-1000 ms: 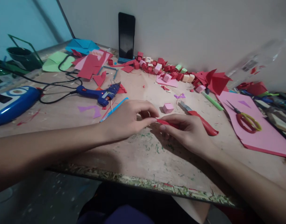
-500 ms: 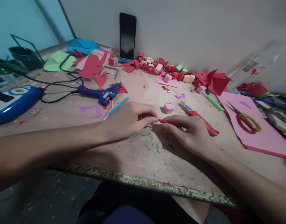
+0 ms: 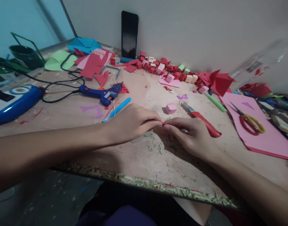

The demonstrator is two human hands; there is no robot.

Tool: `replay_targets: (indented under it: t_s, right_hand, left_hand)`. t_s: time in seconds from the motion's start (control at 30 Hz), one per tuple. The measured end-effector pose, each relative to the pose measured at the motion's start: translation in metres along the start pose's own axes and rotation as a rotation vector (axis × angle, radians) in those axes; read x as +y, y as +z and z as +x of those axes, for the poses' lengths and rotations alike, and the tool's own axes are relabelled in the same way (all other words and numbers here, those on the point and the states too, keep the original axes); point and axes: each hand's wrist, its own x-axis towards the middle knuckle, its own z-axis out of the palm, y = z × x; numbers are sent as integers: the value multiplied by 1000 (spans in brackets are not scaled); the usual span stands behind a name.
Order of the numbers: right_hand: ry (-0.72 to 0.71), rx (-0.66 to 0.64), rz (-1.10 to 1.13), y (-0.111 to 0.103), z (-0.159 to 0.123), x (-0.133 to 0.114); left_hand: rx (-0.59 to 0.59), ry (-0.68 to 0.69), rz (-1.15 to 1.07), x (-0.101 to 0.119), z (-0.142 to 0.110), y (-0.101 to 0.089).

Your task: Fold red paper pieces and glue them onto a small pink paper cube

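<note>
Between my two hands is a small red paper piece [image 3: 164,123], mostly covered by fingers. My left hand [image 3: 140,121] pinches its left end with thumb and forefinger. From the other side my right hand [image 3: 191,131] is closed on it, the fingertips of both hands nearly meeting just above the table. A little pink paper cube [image 3: 171,109] sits just beyond the fingertips. Behind my right hand lies a red-handled knife [image 3: 206,124] with its blade pointing away to the left. Close to my left wrist rests a light-blue pen-like stick [image 3: 118,109].
A blue glue gun [image 3: 100,93] with its cord lies at left. Red and pink paper cubes [image 3: 162,67] line the wall beside an upright phone [image 3: 129,35]. Scissors [image 3: 251,123] rest on pink paper [image 3: 264,138] at right. The table's front edge [image 3: 158,187] is rough.
My fingertips have come closer together, so less of the red paper piece shows between them. My left hand has shifted slightly right. The view has shifted a little.
</note>
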Motion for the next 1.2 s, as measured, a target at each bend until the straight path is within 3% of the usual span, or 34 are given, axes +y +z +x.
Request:
replay_targets:
  t_s: [0.23, 0.5, 0.7, 1.03, 1.2]
  right_hand:
    - [-31, -14, -11, -2, 0, 0]
    - [-88, -32, -37, 1, -2, -1]
    - [-99, -9, -29, -2, -2, 3]
    - [-128, -24, -50, -1, 1, 3]
    - [-139, -27, -54, -2, 0, 4]
  left_hand:
    - [-48, -29, -19, -2, 1, 0]
    - [-55, 73, 42, -4, -3, 4]
    - [-52, 7, 24, -3, -1, 1]
    - [-49, 7, 62, -2, -2, 0]
    - [-55, -52, -24, -1, 1, -1]
